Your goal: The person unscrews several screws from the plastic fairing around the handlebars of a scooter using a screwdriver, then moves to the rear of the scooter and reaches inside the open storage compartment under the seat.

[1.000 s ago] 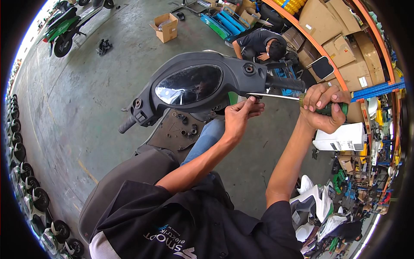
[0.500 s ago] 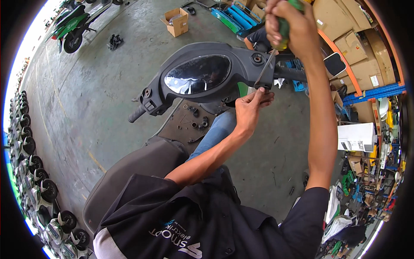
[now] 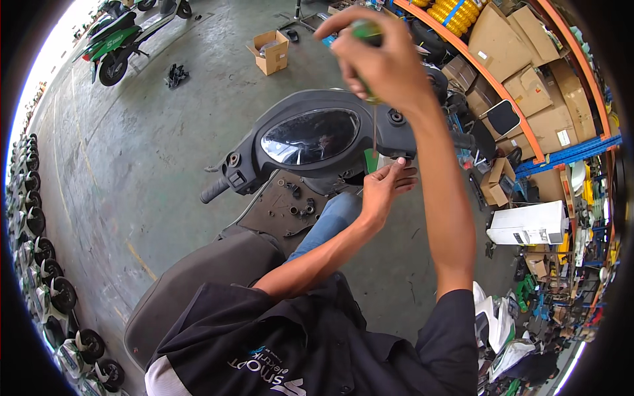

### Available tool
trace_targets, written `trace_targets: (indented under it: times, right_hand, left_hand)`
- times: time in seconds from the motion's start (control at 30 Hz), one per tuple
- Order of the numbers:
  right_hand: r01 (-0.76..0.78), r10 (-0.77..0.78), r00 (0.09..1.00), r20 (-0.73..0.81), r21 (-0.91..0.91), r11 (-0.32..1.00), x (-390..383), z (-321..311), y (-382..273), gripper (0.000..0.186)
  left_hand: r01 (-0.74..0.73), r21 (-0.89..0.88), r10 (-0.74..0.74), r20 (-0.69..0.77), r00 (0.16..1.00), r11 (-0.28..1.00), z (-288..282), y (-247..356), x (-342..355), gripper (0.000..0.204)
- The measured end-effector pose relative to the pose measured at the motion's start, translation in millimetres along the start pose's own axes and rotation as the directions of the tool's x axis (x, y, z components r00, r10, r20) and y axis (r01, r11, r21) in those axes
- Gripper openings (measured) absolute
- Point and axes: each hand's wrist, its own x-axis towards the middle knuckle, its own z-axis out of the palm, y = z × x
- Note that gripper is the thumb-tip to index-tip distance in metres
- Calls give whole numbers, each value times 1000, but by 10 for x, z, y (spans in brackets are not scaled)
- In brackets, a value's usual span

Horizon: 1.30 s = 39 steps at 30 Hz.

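Observation:
A scooter's dark grey handlebar cover (image 3: 290, 112) with a glossy oval display (image 3: 310, 136) stands in front of me. My right hand (image 3: 386, 56) is raised over its right part, blurred, wrapped round the green handle of a screwdriver (image 3: 374, 129). The screwdriver's thin shaft points down past the cover's near edge, beside a green panel (image 3: 371, 160). My left hand (image 3: 384, 193) is below the right end of the cover, its thumb up at the lower edge and its fingers drawn together. What the left fingers pinch, if anything, is too small to tell.
Several small dark parts lie on the scooter's footboard (image 3: 267, 212), ahead of the seat (image 3: 205, 284). A cardboard box (image 3: 269, 54) sits on the floor beyond. Orange-framed shelving (image 3: 528, 142) with cartons stands at right, a phone (image 3: 503, 117) before it. Parked scooters line the left.
My right hand and the screwdriver have swung left, and the shaft has turned from slanting to nearly upright, away from the left thumb. My left hand stays by the cover's edge. The view has shifted slightly.

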Motion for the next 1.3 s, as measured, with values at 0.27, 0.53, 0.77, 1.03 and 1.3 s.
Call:
trace_targets:
  times: [0.27,0.53,0.77,1.03,1.3]
  right_hand:
    - [-646,574,681,-455,-4,763,-1542,-722,-135,47]
    - [-599,571,497,-654,218,771,-1973,-115,992,53]
    - [-451,445,528,-724,205,869,-1895,116,1109,40]
    - [-272,219,526,-821,82,959,-1980,215,1326,32]
    - [-121,411,436,-801,400,908,-1906,403,1292,28]
  left_hand:
    - [129,166,-139,55,989,978,-93,318,68,70]
    - [132,89,-135,26,991,987,-97,233,113,42]
    - [10,161,-10,-1,1000,987,-71,113,95,29]
    - [-22,344,-59,224,973,939,-298,339,96,35]
    - [-140,757,128,74,989,638,-314,489,-42,44]
